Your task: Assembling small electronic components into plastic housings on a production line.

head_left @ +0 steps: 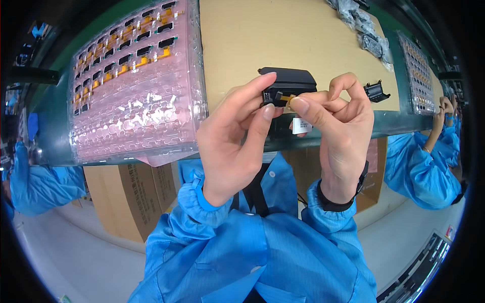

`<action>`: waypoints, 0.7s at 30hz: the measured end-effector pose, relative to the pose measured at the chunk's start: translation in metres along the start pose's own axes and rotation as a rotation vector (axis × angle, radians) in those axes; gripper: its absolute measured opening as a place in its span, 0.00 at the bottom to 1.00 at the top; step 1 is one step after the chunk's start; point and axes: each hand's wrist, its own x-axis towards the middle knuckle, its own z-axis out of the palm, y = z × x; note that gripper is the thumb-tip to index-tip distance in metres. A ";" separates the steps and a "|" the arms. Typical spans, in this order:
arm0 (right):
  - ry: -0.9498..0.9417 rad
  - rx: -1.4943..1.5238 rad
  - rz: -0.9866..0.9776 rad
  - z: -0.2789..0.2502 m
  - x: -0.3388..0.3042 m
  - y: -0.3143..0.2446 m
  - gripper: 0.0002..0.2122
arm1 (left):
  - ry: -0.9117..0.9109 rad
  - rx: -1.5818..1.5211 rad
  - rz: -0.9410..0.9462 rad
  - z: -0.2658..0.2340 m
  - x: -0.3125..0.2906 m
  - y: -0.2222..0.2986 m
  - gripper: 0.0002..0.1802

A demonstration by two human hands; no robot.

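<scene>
My left hand (235, 136) grips a black plastic housing (290, 78) by its left end, thumb in front and fingers behind. The housing is held up over the table's near edge, long side across. At its near face, my right hand (343, 118) pinches a small orange flex cable (287, 98) between thumb and forefinger. Part of that cable is hidden by the fingertips. A white label tag (301, 125) shows just below the right thumb; what it is fixed to is hidden.
Stacked clear pinkish trays (136, 121) at left bear rows of small black parts with orange flex cables. A tan board (242, 35) covers the table; another black part (376, 92) and bagged pieces (361, 25) lie at right. Cardboard boxes (121, 202) stand below. A co-worker's blue sleeve (422, 171) is at right.
</scene>
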 end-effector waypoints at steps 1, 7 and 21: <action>0.005 -0.027 0.008 0.003 -0.001 -0.001 0.16 | -0.010 0.008 0.035 -0.001 0.000 0.000 0.19; -0.010 -0.054 0.017 0.006 -0.001 -0.001 0.18 | -0.022 0.045 0.068 -0.004 -0.002 0.001 0.19; -0.031 -0.061 0.025 0.001 0.001 0.000 0.19 | -0.024 0.096 0.147 -0.004 0.000 0.000 0.18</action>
